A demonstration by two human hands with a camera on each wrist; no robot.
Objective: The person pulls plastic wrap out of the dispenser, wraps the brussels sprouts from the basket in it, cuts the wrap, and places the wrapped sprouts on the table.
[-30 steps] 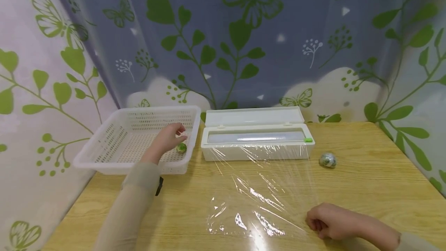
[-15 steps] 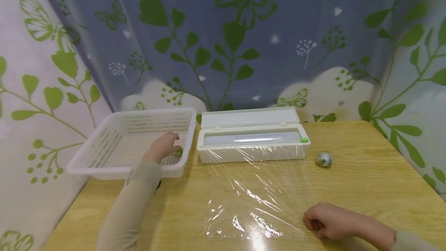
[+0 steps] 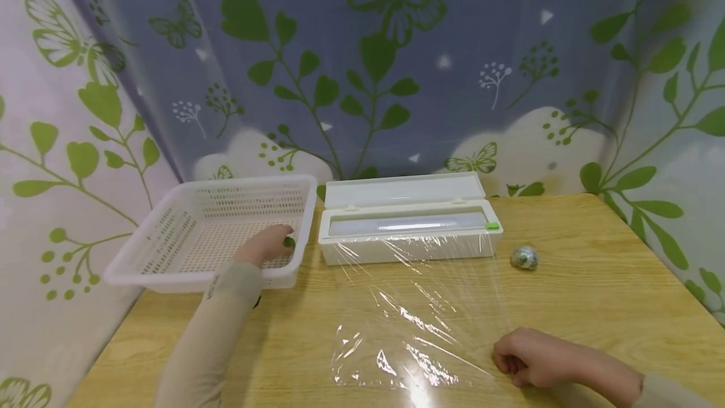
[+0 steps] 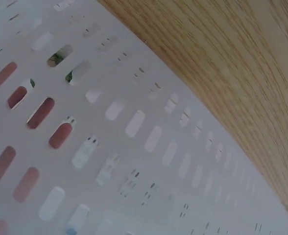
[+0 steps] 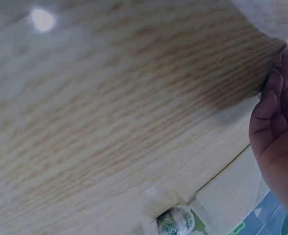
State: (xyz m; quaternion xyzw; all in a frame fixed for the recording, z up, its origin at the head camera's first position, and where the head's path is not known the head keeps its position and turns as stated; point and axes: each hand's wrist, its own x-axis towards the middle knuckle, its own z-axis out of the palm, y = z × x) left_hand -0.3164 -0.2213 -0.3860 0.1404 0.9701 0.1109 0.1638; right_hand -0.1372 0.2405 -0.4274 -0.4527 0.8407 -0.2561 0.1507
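Observation:
My left hand (image 3: 265,245) reaches into a white perforated plastic basket (image 3: 164,279) and grips a small round green vegetable (image 3: 289,242), mostly hidden by the fingers. Through the basket's slots, the left wrist view shows parts of the fingers (image 4: 41,112) and of the green vegetable (image 4: 58,58). With curled fingers, my right hand (image 3: 535,357) pinches the corner of a sheet of cling film (image 3: 419,326). The sheet stretches from a white cling film dispenser (image 3: 410,249), whose lid stands open, down over the table.
Right of the dispenser sits a small green-and-white ball wrapped in film (image 3: 524,257). A green slider (image 3: 492,226) marks the dispenser's right end. The wooden table (image 3: 612,282) backs onto a patterned curtain (image 3: 430,80).
My left hand has lowered in the basket and closed its fingers round the green vegetable. My right hand keeps holding the film in about the same place. The head view has shifted slightly.

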